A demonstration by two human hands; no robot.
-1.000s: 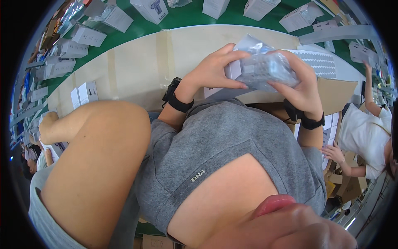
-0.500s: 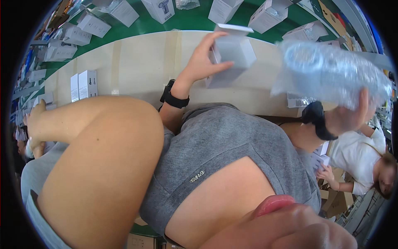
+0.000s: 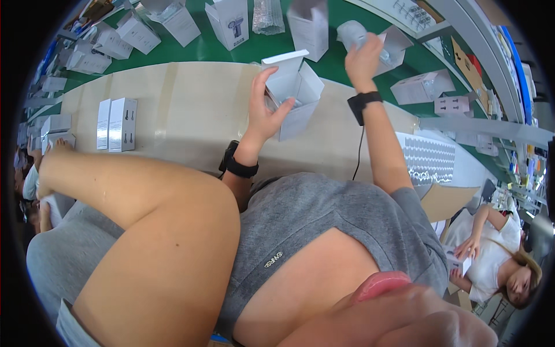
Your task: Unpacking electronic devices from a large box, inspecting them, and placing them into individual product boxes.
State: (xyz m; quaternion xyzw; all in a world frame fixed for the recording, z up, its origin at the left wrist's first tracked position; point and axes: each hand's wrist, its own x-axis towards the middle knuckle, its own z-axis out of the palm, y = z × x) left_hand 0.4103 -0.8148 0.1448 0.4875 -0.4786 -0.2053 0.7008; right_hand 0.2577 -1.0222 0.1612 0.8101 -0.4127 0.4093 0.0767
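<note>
My left hand [image 3: 267, 107] grips an open white cardboard box [image 3: 299, 118] above the pale table, thumb at the rim and fingers near the raised flap. A small pale shape shows inside it, too unclear to name. My right hand [image 3: 365, 58] reaches over the green surface at the far side. Its fingers are closed on a clear-wrapped pale item [image 3: 350, 33], beside an open white box [image 3: 398, 49]. More clear wrapping shows near that box's mouth. Black bands circle both wrists.
Several open white boxes [image 3: 229, 26] and a bubble-wrapped packet [image 3: 267, 17] line the green surface [image 3: 202, 51]. Two closed boxes [image 3: 122, 124] stand at left on the table [image 3: 191, 104]. A bare arm [image 3: 156, 243] fills the lower left. A co-worker [image 3: 491, 246] handles a box at right.
My right hand has swung from the near right, where it held a bubble-wrapped item, to the far boxes. My left hand and its box have shifted slightly left and nearer.
</note>
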